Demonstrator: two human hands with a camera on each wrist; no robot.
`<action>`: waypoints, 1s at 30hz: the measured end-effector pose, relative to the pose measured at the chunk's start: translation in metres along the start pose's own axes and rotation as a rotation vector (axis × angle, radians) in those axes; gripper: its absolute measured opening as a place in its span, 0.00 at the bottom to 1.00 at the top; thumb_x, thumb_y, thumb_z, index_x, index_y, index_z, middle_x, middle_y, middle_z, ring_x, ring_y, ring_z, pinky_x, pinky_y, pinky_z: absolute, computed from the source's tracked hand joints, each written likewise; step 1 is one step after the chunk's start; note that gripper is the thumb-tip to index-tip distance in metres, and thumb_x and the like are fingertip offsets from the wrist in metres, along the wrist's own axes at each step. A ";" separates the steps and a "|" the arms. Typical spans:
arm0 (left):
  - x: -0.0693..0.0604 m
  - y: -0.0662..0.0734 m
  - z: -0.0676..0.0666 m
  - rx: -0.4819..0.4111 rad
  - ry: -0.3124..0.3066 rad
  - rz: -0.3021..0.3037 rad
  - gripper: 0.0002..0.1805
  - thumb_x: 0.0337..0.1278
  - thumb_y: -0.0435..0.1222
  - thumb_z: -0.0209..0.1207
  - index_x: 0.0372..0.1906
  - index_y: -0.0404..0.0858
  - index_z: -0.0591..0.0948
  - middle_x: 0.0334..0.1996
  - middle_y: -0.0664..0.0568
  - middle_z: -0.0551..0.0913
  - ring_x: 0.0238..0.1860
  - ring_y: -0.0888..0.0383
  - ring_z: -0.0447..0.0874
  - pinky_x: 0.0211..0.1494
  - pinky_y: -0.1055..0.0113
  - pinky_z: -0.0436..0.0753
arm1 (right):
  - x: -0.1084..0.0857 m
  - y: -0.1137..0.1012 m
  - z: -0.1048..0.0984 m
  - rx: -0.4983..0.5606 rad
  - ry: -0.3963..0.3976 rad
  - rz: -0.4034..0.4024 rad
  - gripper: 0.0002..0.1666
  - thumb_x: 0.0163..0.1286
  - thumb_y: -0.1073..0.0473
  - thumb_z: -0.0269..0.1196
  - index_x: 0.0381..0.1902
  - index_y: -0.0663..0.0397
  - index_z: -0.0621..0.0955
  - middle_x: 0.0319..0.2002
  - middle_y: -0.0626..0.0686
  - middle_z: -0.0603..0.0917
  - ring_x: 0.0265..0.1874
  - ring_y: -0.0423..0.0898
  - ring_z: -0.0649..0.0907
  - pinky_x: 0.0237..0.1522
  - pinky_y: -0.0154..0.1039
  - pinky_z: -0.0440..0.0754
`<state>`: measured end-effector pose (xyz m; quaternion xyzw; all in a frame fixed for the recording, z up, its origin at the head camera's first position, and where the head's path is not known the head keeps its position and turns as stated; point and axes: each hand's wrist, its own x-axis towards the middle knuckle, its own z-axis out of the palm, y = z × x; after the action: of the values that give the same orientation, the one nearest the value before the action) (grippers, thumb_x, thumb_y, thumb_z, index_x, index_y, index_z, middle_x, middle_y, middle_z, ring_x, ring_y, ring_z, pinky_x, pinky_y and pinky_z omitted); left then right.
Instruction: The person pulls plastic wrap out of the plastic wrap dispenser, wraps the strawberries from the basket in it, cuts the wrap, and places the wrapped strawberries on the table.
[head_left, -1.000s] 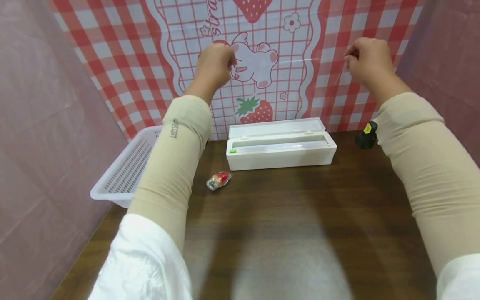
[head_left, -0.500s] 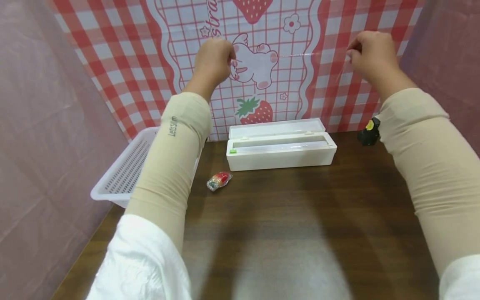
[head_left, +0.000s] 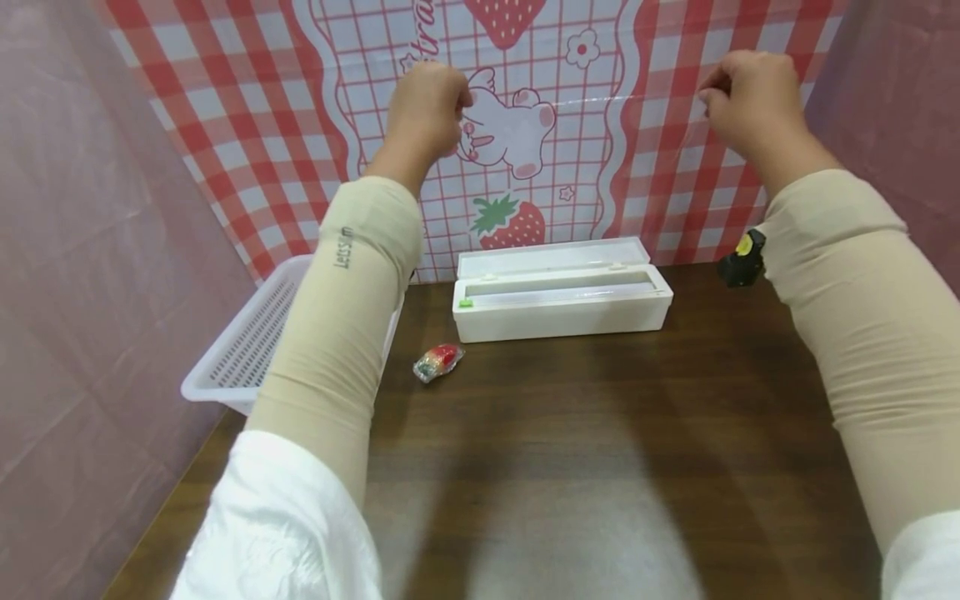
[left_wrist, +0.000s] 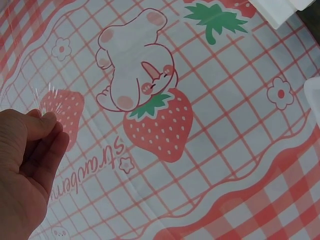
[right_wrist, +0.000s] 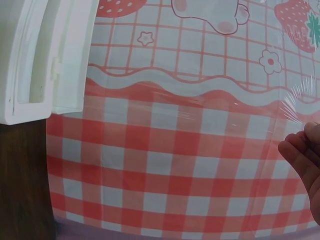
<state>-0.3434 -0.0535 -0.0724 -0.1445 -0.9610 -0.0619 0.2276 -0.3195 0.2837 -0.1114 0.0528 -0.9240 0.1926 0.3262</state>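
A sheet of clear cling film [head_left: 592,101] is stretched between my raised hands, seen mostly by its glints against the printed cloth. At its left end my left hand [head_left: 427,117] pinches it; the left wrist view shows film creases [left_wrist: 50,97] fanning out from thumb and fingertips. My right hand [head_left: 761,108] pinches the opposite end, with creases [right_wrist: 300,102] by its fingertips in the right wrist view. Below stands a white cling film dispenser [head_left: 562,323], lid [head_left: 555,257] raised, roll partly visible inside. A small red, yellow and green item [head_left: 438,362] in clear wrapping lies before it.
A white perforated basket [head_left: 197,390] sits at the left, partly hidden by my left arm. Behind the dispenser hangs a red-and-white checked cloth [head_left: 225,108] with strawberries. A black device [head_left: 742,265] with a yellow spot is at my right cuff. The table [head_left: 540,450] is dark wood.
Both hands have risen somewhat with the cling film between them, and the right hand has shifted slightly right. The dispenser, wrapped item and basket stay where they were.
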 end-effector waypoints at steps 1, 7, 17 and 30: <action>0.000 0.000 -0.001 -0.002 0.005 0.000 0.22 0.61 0.25 0.52 0.58 0.43 0.80 0.58 0.52 0.80 0.60 0.56 0.75 0.63 0.69 0.71 | 0.000 0.000 0.000 0.001 -0.001 0.002 0.22 0.77 0.59 0.48 0.53 0.74 0.77 0.48 0.71 0.79 0.44 0.61 0.75 0.35 0.37 0.64; -0.005 -0.002 -0.007 -0.012 0.017 0.038 0.24 0.55 0.23 0.50 0.55 0.43 0.82 0.55 0.52 0.82 0.59 0.55 0.76 0.63 0.68 0.72 | -0.002 0.000 -0.002 0.013 0.013 0.005 0.22 0.76 0.57 0.49 0.53 0.71 0.78 0.47 0.68 0.81 0.31 0.37 0.72 0.34 0.30 0.63; -0.039 0.000 -0.018 -0.096 0.004 0.125 0.15 0.59 0.26 0.54 0.46 0.40 0.85 0.46 0.51 0.85 0.46 0.57 0.80 0.50 0.72 0.79 | -0.028 0.009 -0.012 0.079 0.040 -0.010 0.22 0.75 0.54 0.52 0.52 0.67 0.80 0.33 0.40 0.73 0.26 0.24 0.66 0.32 0.22 0.63; -0.119 -0.003 -0.008 -0.334 0.048 0.399 0.07 0.57 0.27 0.60 0.37 0.35 0.86 0.33 0.50 0.86 0.33 0.61 0.81 0.41 0.71 0.81 | -0.087 0.022 -0.033 0.124 0.028 -0.081 0.17 0.72 0.58 0.58 0.48 0.70 0.80 0.35 0.30 0.71 0.30 0.17 0.67 0.35 0.17 0.63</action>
<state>-0.2387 -0.0873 -0.1197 -0.3654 -0.8842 -0.1769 0.2310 -0.2371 0.3147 -0.1498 0.1075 -0.9028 0.2368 0.3426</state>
